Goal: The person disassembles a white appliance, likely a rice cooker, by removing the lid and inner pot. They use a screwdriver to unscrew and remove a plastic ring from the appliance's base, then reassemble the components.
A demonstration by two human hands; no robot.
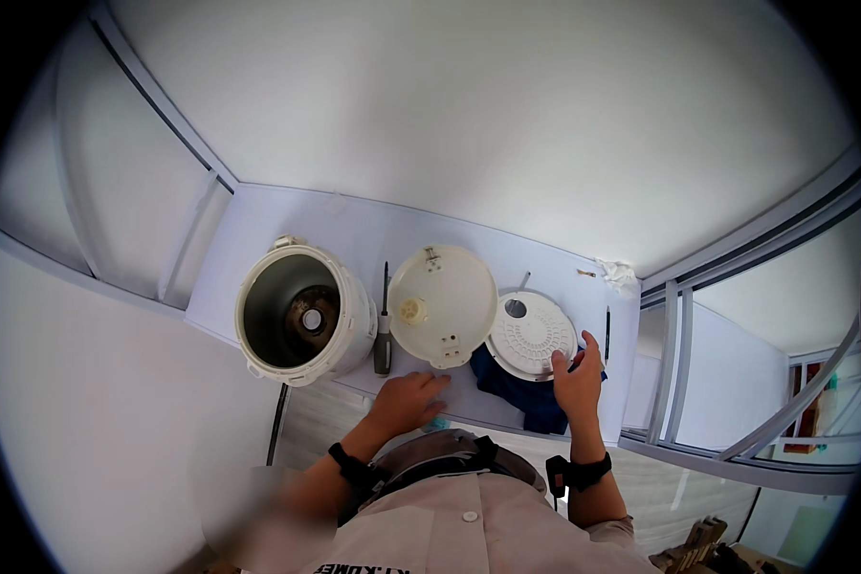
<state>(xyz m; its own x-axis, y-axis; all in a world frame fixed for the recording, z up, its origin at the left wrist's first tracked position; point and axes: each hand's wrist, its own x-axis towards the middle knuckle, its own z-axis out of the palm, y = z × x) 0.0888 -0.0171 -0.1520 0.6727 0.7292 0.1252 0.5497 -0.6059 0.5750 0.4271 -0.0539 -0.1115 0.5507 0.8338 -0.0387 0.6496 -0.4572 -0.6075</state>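
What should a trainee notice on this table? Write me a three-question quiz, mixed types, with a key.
1. Multiple choice: what lies between the open white pot and the cream round lid?
A) a screwdriver
B) a crumpled white tissue
C) a thin black tool

2. True or false: the patterned white disc lies to the right of the cream round lid, partly over a dark blue cloth.

3. Fill in: the person's ____ hand is the nearer one to the patterned white disc.

Key: 1. A; 2. true; 3. right.
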